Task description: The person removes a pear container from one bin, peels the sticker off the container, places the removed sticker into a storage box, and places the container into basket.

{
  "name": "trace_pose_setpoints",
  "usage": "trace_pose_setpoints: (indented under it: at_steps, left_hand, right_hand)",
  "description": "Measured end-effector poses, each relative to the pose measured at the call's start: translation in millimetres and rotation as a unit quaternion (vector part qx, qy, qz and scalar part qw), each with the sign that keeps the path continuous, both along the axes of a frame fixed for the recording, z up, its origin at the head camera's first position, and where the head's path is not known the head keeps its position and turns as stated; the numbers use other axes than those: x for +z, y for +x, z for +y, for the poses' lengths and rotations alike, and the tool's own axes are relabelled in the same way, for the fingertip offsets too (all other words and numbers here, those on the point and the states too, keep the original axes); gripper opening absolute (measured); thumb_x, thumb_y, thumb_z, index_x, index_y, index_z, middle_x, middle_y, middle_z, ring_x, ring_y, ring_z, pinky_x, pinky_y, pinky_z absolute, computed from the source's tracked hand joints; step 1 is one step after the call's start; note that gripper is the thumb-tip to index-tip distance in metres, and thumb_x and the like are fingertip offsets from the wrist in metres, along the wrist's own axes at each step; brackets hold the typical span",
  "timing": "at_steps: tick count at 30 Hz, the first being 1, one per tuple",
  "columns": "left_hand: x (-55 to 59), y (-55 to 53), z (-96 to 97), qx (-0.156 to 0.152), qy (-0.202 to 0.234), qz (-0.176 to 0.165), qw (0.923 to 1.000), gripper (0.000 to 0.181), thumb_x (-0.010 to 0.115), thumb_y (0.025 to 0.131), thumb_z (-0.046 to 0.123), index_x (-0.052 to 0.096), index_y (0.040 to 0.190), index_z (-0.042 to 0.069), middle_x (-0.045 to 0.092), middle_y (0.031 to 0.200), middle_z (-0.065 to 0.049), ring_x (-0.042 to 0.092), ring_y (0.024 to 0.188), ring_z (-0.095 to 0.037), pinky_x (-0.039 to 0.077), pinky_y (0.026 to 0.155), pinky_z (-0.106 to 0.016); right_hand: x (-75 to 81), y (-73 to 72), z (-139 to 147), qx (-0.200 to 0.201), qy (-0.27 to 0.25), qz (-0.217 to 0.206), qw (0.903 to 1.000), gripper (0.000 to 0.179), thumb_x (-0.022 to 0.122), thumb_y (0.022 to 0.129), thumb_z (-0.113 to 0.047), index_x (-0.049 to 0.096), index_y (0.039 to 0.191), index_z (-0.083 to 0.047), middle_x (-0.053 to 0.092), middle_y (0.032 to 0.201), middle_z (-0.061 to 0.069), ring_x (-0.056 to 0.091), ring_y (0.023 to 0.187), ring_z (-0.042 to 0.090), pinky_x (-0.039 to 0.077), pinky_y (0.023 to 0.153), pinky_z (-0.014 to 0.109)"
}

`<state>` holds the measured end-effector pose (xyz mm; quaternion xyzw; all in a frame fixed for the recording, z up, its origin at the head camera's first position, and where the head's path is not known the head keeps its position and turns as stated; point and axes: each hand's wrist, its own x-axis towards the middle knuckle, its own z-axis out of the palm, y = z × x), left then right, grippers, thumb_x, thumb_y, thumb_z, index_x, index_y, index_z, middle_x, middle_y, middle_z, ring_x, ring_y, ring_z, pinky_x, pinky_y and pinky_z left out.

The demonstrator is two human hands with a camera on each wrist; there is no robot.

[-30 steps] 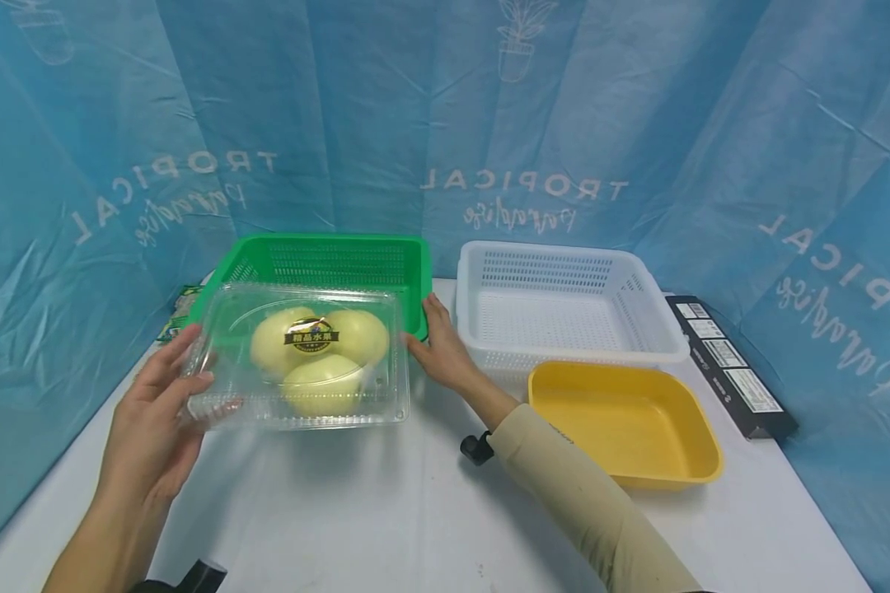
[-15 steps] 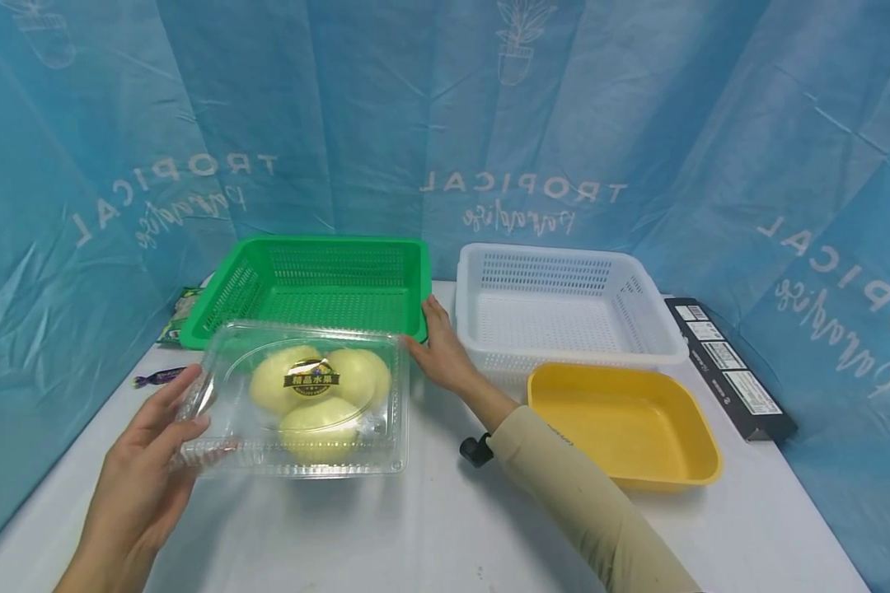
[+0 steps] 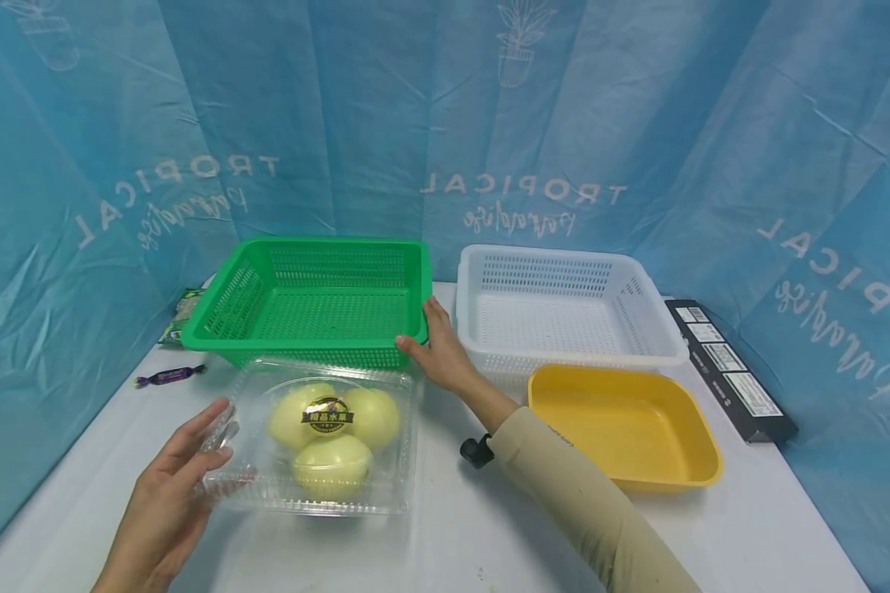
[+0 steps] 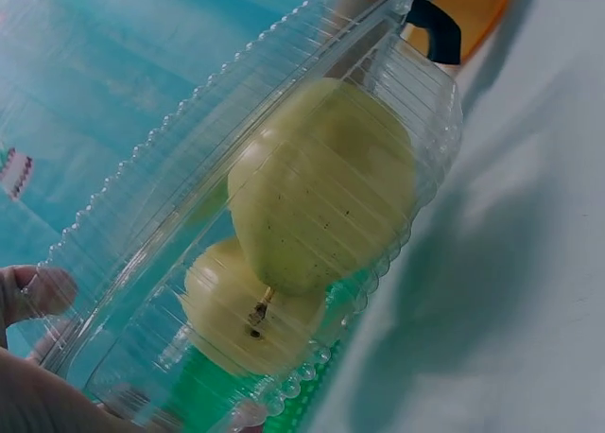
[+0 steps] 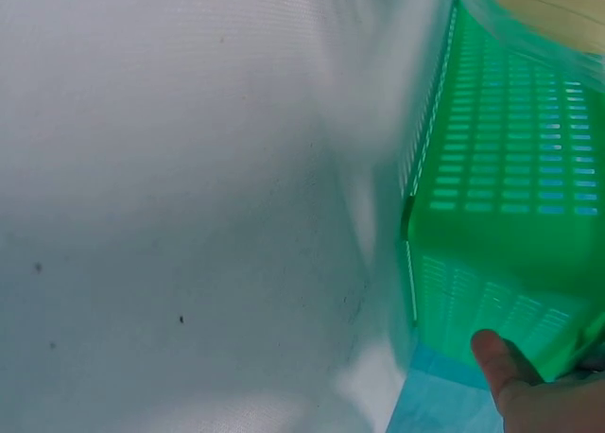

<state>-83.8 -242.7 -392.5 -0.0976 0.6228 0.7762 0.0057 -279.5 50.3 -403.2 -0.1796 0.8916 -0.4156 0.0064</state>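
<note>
My left hand [image 3: 166, 498] has fingers and thumb curled on the left end of a clear plastic container [image 3: 274, 496], pinching it there, and one of my fingertips shows through the plastic. My right hand [image 3: 445, 354] lies at the near right corner of the green basket [image 3: 304, 344], its fingers fairly straight along the side and its thumb spread out toward the front rim. The container is in front of the basket, its far edge overlapping the basket's front wall in the head view; I can't tell whether its underside meets the white table [image 3: 452, 535]. Under the lid sit three pale yellow-green fruits [image 3: 332, 465], two behind and one in front, with a dark label [image 3: 327, 416] above them; from my left wrist I see a brown stem on one. Beyond my left fingers a purple wrapped sweet [image 3: 170, 376] lies on the table, and past it a green packet [image 3: 181, 317] is partly behind the basket. Out from my right hand stands a white basket [image 3: 541, 321], with a yellow tray [image 3: 623, 420] just in front of it and a long black box [image 3: 734, 371] slanting along its right side. A blue curtain [image 3: 371, 123] with mirrored white lettering hangs behind everything.
</note>
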Motion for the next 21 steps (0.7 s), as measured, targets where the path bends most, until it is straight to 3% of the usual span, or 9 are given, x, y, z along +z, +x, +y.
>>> trace_pose_setpoints:
  at_steps: [5, 15, 21]
  left_hand:
    - [-6.3, 1.4, 3.1, -0.004, -0.006, -0.026, 0.9996, 0.061, 0.053, 0.096, 0.012, 0.028, 0.148, 0.031, 0.012, 0.158, 0.008, 0.011, 0.144, -0.017, 0.055, 0.082, -0.026]
    - [-21.1, 4.6, 11.3, 0.001, 0.007, -0.028, 0.9996, 0.06, 0.052, 0.096, 0.011, 0.029, 0.148, 0.03, 0.021, 0.153, 0.011, 0.026, 0.135, -0.006, 0.055, 0.083, -0.026]
    - [-27.6, 4.1, 17.7, 0.002, 0.023, -0.031, 0.9993, 0.061, 0.05, 0.097, 0.01, 0.026, 0.149, 0.03, 0.019, 0.153, 0.011, 0.024, 0.135, -0.008, 0.054, 0.084, -0.026]
  right_hand:
    - [-0.6, 0.1, 0, -0.001, -0.001, 0.001, 1.0, 0.084, 0.049, 0.093, -0.051, 0.009, 0.152, -0.007, 0.002, 0.161, 0.008, 0.013, 0.147, 0.029, 0.023, 0.117, 0.046]
    - [-1.0, 0.3, 1, 0.002, -0.007, 0.001, 1.0, 0.083, 0.05, 0.093, -0.049, 0.009, 0.152, -0.007, 0.001, 0.161, 0.008, 0.012, 0.147, 0.028, 0.022, 0.117, 0.046]
    - [-0.5, 0.9, 1, 0.008, -0.018, 0.004, 0.9998, 0.082, 0.052, 0.094, -0.046, 0.01, 0.152, -0.005, 0.002, 0.16, 0.01, 0.012, 0.147, 0.029, 0.022, 0.117, 0.047]
